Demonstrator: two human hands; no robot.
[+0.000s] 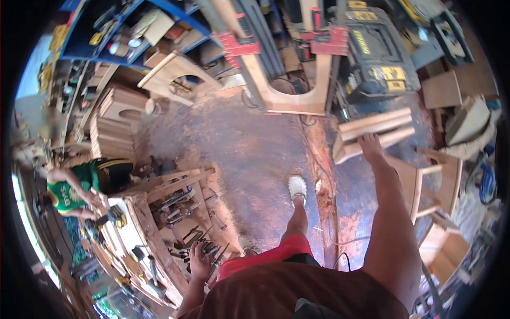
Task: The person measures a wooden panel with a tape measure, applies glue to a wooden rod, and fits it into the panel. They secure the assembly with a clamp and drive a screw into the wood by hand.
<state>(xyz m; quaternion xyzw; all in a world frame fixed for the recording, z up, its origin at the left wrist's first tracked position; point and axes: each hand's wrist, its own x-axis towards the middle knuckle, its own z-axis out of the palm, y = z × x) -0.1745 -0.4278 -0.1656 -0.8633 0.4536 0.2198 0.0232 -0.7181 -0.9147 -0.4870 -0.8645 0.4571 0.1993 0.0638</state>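
Observation:
My right hand (370, 144) reaches out to the right, its fingers closed over a rail of a small wooden frame (376, 122). Two pale parallel rails joined to an end panel make up this frame, which is tilted above the dusty floor. Low in the view, my left hand (200, 260) hangs by my side with fingers apart and nothing in it. Hand tools (178, 207) and clamps lie beside the wooden workbench (141, 223), close to that hand. Right of the frame stands a wooden stool (425, 178).
Red bar clamps (241, 45) grip a wooden assembly ahead, beside a black and yellow toolbox (377, 58). Cut panels (114, 125) are stacked at left. A person in a green jersey (71, 186) works at the bench with a power drill (114, 217). A cable crosses the floor.

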